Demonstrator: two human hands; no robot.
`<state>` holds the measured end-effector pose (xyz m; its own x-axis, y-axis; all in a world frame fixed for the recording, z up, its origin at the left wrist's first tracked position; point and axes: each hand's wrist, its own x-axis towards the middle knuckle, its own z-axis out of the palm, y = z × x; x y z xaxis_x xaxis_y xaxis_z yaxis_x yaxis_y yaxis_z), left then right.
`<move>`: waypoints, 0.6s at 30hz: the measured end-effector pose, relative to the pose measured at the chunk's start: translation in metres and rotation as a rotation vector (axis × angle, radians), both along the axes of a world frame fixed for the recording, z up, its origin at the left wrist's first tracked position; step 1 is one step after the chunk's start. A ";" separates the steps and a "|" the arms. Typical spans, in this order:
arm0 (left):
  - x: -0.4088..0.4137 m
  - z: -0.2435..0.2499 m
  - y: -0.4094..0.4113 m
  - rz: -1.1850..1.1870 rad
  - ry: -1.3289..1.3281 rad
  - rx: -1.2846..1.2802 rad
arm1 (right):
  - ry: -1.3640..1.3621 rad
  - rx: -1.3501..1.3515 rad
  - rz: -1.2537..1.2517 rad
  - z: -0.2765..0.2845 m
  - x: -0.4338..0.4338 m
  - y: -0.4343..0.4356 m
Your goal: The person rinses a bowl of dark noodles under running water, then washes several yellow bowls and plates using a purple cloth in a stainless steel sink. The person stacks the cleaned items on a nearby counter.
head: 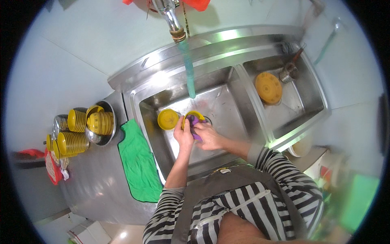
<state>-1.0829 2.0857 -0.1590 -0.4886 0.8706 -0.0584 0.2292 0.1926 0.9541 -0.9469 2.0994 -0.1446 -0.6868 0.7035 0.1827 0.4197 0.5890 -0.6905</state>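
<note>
Over the larger sink basin (225, 103), my left hand (184, 134) grips a yellow bowl (199, 114) by its left side. A purple cloth (197, 136) is in my right hand (210, 135), pressed into that bowl. The green ribbed hose (188, 70) hangs from the metal faucet (173, 23), its end just above the bowl. Left of my hands, a second yellow bowl (168, 119) lies in the same basin. A dark ring-like edge shows behind my right fingers; what it belongs to is hidden.
The right basin (292, 113) holds an orange-yellow plate (268, 88) and a metal strainer or ladle (288, 73). A green cloth (138, 161) lies on the steel counter (100, 183) beside the sink. Stacked yellow bowls (71, 143), a metal basin (112, 122) and a red-rimmed container (51, 167) stand at the far left.
</note>
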 end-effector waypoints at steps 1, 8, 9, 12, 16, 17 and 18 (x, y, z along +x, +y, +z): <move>-0.001 -0.002 0.000 -0.006 -0.102 0.028 | 0.095 -0.206 -0.015 -0.002 -0.004 -0.003; -0.017 -0.023 -0.002 0.124 -0.795 0.012 | 0.578 -0.656 -0.057 0.029 0.000 -0.006; -0.017 -0.016 -0.002 0.153 -0.866 -0.067 | 0.493 -0.507 -0.107 0.039 0.005 -0.007; -0.024 -0.014 -0.009 0.182 -1.143 -0.246 | 0.303 -0.066 -0.199 0.048 0.010 -0.016; 0.005 -0.029 -0.019 -0.039 -1.363 -0.171 | 0.137 0.318 -0.227 0.039 0.001 -0.023; 0.012 -0.024 -0.022 -0.054 -1.383 -0.172 | 0.084 0.366 -0.231 0.035 -0.002 -0.023; 0.018 -0.007 -0.023 -0.068 -1.401 -0.171 | 0.115 0.357 -0.288 0.042 -0.003 -0.020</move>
<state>-1.0647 2.0630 -0.1658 0.1034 0.8224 -0.5595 -0.8621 0.3546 0.3619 -0.9499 2.0796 -0.1026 -0.4342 0.7415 0.5116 0.5332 0.6693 -0.5175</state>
